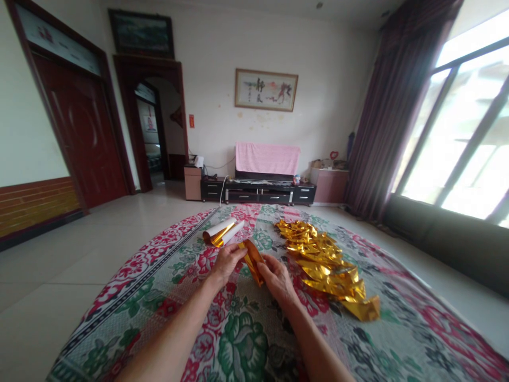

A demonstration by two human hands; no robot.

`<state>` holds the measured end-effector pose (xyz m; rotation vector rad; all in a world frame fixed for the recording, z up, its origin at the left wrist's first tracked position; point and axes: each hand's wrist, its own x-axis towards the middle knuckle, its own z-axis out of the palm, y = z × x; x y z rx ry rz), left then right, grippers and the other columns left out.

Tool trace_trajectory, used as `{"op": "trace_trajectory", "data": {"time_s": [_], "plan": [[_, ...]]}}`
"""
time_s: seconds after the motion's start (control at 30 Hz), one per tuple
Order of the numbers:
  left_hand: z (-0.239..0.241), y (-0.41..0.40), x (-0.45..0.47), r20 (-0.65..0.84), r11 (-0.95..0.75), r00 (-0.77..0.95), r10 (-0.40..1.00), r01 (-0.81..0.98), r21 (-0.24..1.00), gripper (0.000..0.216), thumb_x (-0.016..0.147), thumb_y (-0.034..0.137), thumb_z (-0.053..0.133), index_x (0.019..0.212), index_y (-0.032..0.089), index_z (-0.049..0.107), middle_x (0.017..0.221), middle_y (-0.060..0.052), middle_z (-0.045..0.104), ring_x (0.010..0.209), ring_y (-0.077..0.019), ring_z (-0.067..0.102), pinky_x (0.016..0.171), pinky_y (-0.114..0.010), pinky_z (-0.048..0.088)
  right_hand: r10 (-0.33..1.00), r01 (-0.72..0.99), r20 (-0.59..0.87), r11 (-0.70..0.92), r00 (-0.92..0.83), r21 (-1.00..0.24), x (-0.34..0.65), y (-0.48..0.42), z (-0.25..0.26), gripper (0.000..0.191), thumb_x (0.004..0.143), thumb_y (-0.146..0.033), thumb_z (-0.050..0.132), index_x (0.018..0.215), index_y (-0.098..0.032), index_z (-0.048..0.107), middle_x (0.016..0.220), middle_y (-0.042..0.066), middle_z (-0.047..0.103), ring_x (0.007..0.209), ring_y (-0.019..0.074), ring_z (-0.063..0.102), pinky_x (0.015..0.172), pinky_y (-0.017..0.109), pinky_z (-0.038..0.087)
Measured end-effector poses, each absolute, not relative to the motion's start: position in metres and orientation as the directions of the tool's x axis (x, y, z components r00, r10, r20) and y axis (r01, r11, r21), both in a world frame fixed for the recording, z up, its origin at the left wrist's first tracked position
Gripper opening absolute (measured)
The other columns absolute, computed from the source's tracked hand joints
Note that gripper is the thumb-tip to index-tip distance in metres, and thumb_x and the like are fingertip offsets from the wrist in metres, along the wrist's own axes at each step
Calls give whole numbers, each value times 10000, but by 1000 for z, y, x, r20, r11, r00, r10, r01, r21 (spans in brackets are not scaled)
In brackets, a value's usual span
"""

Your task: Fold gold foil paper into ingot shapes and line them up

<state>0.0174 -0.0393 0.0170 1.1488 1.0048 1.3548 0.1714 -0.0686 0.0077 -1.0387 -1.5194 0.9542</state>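
Note:
A strip of gold foil paper (253,262), bent into a loop, is held between my two hands above the flowered cloth. My left hand (228,263) pinches its upper left end with thumb and fingers. Its lower right side is gripped by my right hand (277,277). Just beyond my left hand lies a curled stack of gold sheets with white backs (222,232). To the right of my right hand, folded gold foil pieces (326,260) lie in a long overlapping row that runs away from me.
The flowered cloth (243,345) covers a rounded table. Past it, against the wall, stands a low black cabinet (274,196) with a pink cloth (267,158) draped over something on top. Dark curtains (382,111) hang beside a bright window at the right; a red door (81,124) is at the left.

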Motion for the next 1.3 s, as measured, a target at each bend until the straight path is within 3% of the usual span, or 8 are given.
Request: {"op": "trace_trajectory", "data": {"time_s": [0.23,0.67,1.0,1.3], "plan": [[19,-39,18,92,-95,-26,995,-154,983,267,628,358,664,774,135,654,594,6,608,515,-88,539,469,-178,371,953,299,282,302,-111,-905,173,-71,7,516,682,-361,609,1151,-162,531,847,17,649,687,149,565,600,229,431],[23,-42,19,100,-106,-46,994,-146,984,260,611,356,671,752,136,667,603,0,617,495,-82,518,460,-183,381,948,219,265,300,-176,-929,175,-64,-2,529,669,-258,577,1179,-157,476,815,-8,620,609,108,508,549,210,400],[19,-40,19,91,-98,-47,995,-164,982,288,602,363,687,775,133,670,608,-12,636,500,-91,542,461,-184,387,919,277,351,390,-182,-878,175,-70,12,484,640,-220,567,1120,-158,549,921,16,652,820,170,580,723,252,458],[20,-41,19,79,-78,-3,997,-187,979,282,590,363,703,754,138,655,613,-2,630,500,-85,545,450,-178,382,920,289,340,386,-196,-876,176,-71,14,461,641,-198,546,1100,-161,572,881,-3,656,780,157,572,711,244,453]]}}
